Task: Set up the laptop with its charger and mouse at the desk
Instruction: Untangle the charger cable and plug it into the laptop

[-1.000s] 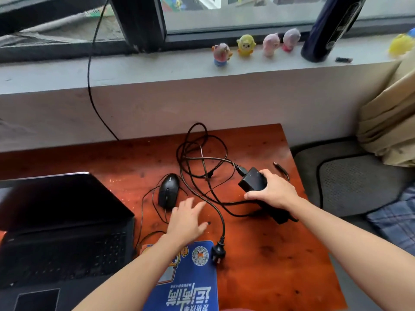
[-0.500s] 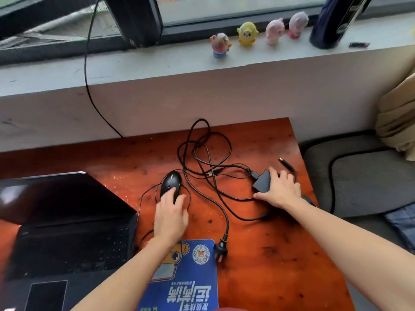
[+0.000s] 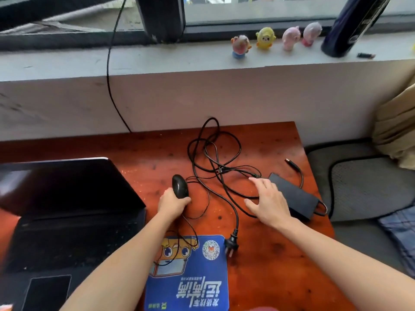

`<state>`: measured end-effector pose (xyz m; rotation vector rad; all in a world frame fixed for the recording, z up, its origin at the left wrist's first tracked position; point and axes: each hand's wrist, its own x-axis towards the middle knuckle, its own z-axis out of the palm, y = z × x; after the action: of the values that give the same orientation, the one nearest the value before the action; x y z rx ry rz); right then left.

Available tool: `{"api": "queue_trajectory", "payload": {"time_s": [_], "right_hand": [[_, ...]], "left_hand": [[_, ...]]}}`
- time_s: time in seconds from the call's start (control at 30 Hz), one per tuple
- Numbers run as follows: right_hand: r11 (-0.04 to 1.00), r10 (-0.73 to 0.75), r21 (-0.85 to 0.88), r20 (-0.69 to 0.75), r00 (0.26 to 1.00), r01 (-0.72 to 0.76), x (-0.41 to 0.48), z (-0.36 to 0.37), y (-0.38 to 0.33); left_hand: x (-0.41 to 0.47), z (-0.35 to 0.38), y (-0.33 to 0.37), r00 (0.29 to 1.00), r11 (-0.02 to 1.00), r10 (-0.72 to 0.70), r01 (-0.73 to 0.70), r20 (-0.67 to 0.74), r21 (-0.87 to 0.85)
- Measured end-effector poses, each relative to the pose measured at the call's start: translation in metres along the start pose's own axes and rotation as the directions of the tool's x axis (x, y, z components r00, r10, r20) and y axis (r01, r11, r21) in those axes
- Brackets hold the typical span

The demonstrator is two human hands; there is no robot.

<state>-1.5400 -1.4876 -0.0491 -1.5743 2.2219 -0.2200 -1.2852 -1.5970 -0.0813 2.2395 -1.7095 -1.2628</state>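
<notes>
Now, seen from the head camera, a reddish wooden desk [image 3: 280, 254] stands against a pale wall under a window sill [image 3: 157, 61]. An open laptop [image 3: 67, 212] with a dark screen fills the desk's left side and reaches to the near edge. Around the middle of the desk lies a black mouse [image 3: 180, 186], just right of the laptop's screen. The left hand [image 3: 173, 204] holds it from behind, its grip curled round the mouse's rear end. The thin mouse cord [image 3: 191, 227] trails toward the near edge and loops over a blue mouse pad [image 3: 190, 272], which lies at the near edge between the two forearms.

The right hand [image 3: 269, 203] is spread flat with its fingers apart, its grip wide and holding nothing, just left of the charger brick [image 3: 294, 197]. Whether the palm touches the desk cannot be told. The black brick lies slantwise near the right edge. The charger cable [image 3: 215, 158] sprawls in loose loops from the far edge down the desk's middle and ends in a wall plug [image 3: 232, 243], which lies just beside the pad's far right corner. The connector tip [image 3: 292, 163] rests near the right edge, beyond the brick.

On the sill stand four small toy figures [image 3: 266, 38] in a row and a dark bottle [image 3: 350, 25]. A grey cushion [image 3: 368, 187] lies off the desk's right edge.
</notes>
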Motion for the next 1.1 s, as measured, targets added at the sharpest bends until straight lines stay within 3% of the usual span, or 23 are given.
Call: {"api": "queue_trajectory", "payload": {"time_s": [0.13, 0.23, 0.33, 0.43, 0.53, 0.63, 0.77, 0.83, 0.9, 0.93, 1.1], "right_hand": [[0.996, -0.062, 0.049, -0.139, 0.988, 0.07, -0.003, -0.001, -0.04], [0.984, -0.179, -0.045, -0.16, 0.971, 0.174, -0.006, 0.004, -0.08], [0.953, -0.266, -0.181, -0.108, 0.958, 0.244, -0.007, 0.018, -0.129], [0.937, -0.216, -0.273, 0.037, 0.976, 0.218, -0.008, 0.043, -0.164], [0.954, -0.103, -0.281, 0.036, 0.994, 0.109, -0.022, 0.061, -0.188], [0.993, -0.045, -0.114, -0.06, 0.997, 0.038, -0.037, 0.055, -0.21], [0.975, -0.158, 0.135, -0.133, 0.978, 0.176, -0.051, 0.027, -0.283], [0.875, -0.225, 0.426, -0.06, 0.973, 0.229, -0.057, 0.017, -0.323], [0.644, -0.224, 0.762, 0.11, 0.968, 0.063, -0.058, 0.016, -0.352], [0.542, -0.209, 0.839, 0.194, 0.958, -0.052, -0.057, 0.02, -0.362], [0.312, 0.04, 0.842, 0.452, 0.891, -0.441, -0.05, 0.077, -0.376]], "left_hand": [[-0.026, -0.046, -0.008, 0.962, 0.961, 0.189, -0.14, 0.198, -0.239], [-0.055, -0.104, -0.025, 0.885, 0.915, 0.338, -0.23, 0.321, -0.331], [-0.083, -0.166, -0.049, 0.818, 0.875, 0.433, -0.279, 0.379, -0.396], [-0.097, -0.216, -0.076, 0.808, 0.823, 0.473, -0.262, 0.351, -0.504], [-0.098, -0.261, -0.119, 0.872, 0.72, 0.431, -0.18, 0.229, -0.671], [-0.088, -0.279, -0.165, 0.954, 0.619, 0.268, -0.065, 0.132, -0.783], [-0.073, -0.268, -0.22, 0.99, 0.45, 0.045, 0.102, 0.136, -0.887], [-0.065, -0.259, -0.234, 0.986, 0.37, -0.022, 0.16, 0.163, -0.915], [-0.055, -0.25, -0.241, 0.979, 0.317, -0.078, 0.203, 0.188, -0.927], [-0.051, -0.247, -0.244, 0.974, 0.301, -0.105, 0.222, 0.199, -0.927], [-0.033, -0.224, -0.264, 0.946, 0.334, -0.234, 0.297, 0.226, -0.895]]}}
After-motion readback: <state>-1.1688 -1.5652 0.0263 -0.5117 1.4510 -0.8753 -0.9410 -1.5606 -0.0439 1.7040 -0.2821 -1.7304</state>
